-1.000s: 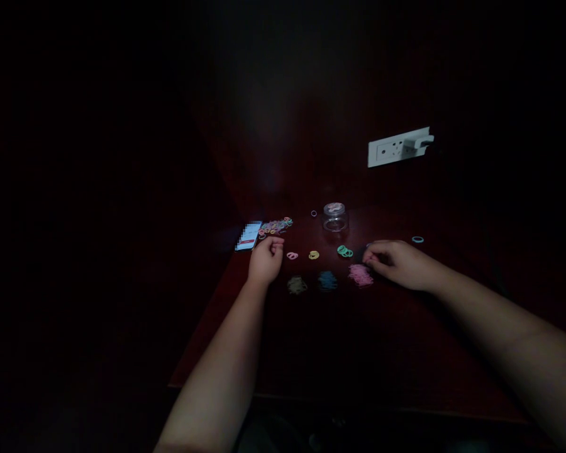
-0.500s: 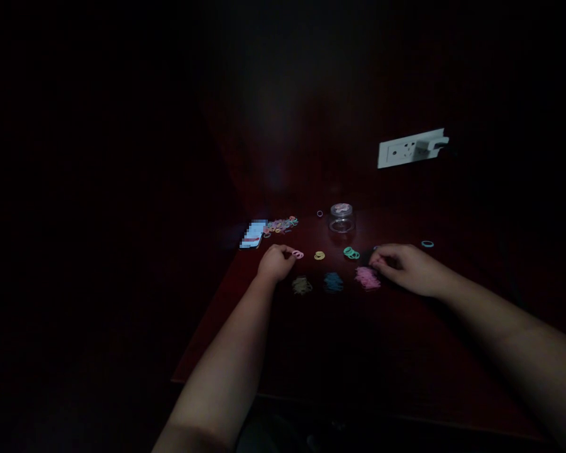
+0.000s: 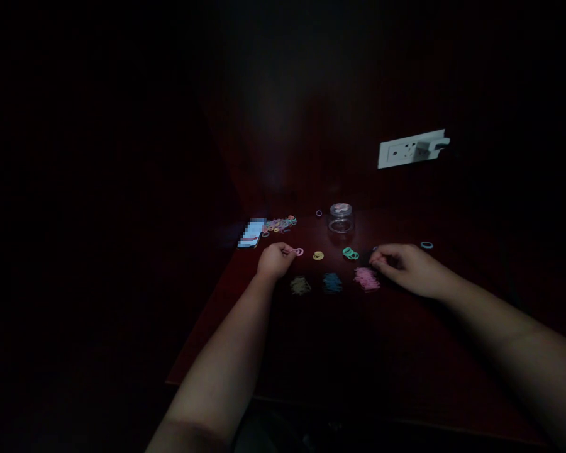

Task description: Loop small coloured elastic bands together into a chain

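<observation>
My left hand (image 3: 276, 260) pinches a pink band (image 3: 299, 251) just above the table. To its right lie small groups of yellow bands (image 3: 318, 256) and green bands (image 3: 351, 253). My right hand (image 3: 396, 261) has its fingertips pressed together beside the pile of pink bands (image 3: 366, 279); what they hold, if anything, is too small to make out. Nearer to me, a blue pile (image 3: 332, 282) and a dull yellowish pile (image 3: 300, 285) form a row with the pink pile.
A lit phone (image 3: 252, 233) lies at the left edge beside a mixed heap of bands (image 3: 280, 224). Behind the groups stands a clear lidded jar (image 3: 341, 219). One blue band (image 3: 427, 245) lies at the right. A socket panel (image 3: 412, 150) is on the wall.
The pink band at my left fingertips has shifted slightly and now extends from the pinch. My right hand has hardly moved.
</observation>
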### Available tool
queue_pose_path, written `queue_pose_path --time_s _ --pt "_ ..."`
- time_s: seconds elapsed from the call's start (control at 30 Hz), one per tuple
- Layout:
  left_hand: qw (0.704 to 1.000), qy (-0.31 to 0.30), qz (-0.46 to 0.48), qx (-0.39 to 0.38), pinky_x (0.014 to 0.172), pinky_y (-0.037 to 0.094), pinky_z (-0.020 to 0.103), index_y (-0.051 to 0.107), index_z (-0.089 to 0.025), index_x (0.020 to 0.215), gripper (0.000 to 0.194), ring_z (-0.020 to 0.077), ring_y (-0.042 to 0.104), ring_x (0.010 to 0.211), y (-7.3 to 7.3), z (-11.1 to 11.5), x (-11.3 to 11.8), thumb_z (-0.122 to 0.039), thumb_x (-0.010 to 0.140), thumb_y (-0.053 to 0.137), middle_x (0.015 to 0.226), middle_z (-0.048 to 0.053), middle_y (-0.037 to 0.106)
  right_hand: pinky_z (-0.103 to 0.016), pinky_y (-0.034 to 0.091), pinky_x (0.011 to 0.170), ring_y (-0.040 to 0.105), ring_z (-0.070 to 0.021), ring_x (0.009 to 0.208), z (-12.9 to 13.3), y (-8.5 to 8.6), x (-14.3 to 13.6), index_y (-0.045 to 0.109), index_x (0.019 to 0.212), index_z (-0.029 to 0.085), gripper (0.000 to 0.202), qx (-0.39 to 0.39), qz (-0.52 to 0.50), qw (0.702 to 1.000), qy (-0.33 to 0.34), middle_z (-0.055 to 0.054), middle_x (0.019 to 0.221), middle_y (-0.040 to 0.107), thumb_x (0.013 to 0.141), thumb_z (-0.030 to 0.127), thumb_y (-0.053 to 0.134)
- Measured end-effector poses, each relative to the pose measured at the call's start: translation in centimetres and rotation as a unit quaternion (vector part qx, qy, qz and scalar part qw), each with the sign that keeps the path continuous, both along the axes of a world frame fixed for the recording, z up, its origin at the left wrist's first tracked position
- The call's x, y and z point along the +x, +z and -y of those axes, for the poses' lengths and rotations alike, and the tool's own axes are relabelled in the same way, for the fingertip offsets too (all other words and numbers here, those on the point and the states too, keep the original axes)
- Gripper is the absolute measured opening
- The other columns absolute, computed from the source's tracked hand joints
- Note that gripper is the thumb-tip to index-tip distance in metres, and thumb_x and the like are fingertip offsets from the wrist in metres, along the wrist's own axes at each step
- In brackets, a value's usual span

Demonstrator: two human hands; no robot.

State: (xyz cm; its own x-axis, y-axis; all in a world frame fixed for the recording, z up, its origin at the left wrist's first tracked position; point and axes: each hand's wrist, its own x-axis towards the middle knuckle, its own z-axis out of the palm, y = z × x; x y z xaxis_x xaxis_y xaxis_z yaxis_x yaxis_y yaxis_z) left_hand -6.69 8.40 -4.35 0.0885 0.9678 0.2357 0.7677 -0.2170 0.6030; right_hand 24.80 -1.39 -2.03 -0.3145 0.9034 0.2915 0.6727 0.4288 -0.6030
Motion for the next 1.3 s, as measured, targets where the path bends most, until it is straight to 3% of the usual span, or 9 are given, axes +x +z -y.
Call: queue_pose_path --time_s 0.6,0.9,1.03,1.17,1.3 --pt "0.999 -0.004 0.032 0.007 0.071 0.049 0.024 0.073 -0.019 0.084 0.019 0.0163 0.069 0.080 0.3 0.4 0.2 -0.037 0.082 0.066 0.089 0.004 0.076 -0.026 0.041 0.056 0.051 -0.0144 0.058 0.4 0.9 -0.2 0.062 0.077 0.019 0.021 0.059 -0.015 0.997 -0.056 0.000 0.064 0.055 0.086 0.035 0.052" --pt "0.999 -0.039 -0.011 0.029 0.081 0.051 0.025 0.074 -0.021 0.103 0.024 0.0157 0.066 0.085 0.4 0.1 1.5 -0.032 0.084 0.066 0.104 0.005 0.074 -0.026 0.039 0.055 0.048 -0.0140 0.058 0.5 0.9 -0.6 0.062 0.077 0.019 0.020 0.038 -0.025 0.998 -0.041 0.001 0.062 0.052 0.086 0.035 0.053" --pt "0.998 -0.049 -0.038 0.032 0.085 0.050 0.028 0.076 -0.022 0.096 0.019 0.0172 0.065 0.086 0.4 -0.1 1.5 -0.031 0.083 0.065 0.103 0.005 0.072 -0.026 0.038 0.054 0.047 -0.0138 0.057 0.5 0.9 -0.5 0.061 0.077 0.019 0.020 0.033 -0.022 0.998 -0.042 0.001 0.062 0.051 0.086 0.035 0.052" --pt "0.998 -0.038 -0.051 0.031 0.087 0.050 0.028 0.077 -0.021 0.087 0.017 0.0177 0.065 0.087 0.3 -0.2 1.2 -0.031 0.082 0.064 0.099 0.005 0.072 -0.025 0.039 0.055 0.048 -0.0139 0.058 0.5 0.9 -0.5 0.061 0.077 0.019 0.021 0.033 -0.027 0.998 -0.039 0.001 0.063 0.052 0.086 0.036 0.052" --pt "0.998 -0.005 -0.053 0.036 0.087 0.050 0.027 0.075 -0.020 0.096 0.026 0.0175 0.066 0.090 -0.1 -0.6 0.9 -0.038 0.085 0.061 0.103 0.007 0.071 -0.025 0.038 0.054 0.049 -0.0134 0.057 0.5 0.8 -0.6 0.061 0.077 0.019 0.021 0.037 -0.018 0.998 -0.037 0.001 0.063 0.053 0.087 0.035 0.052"
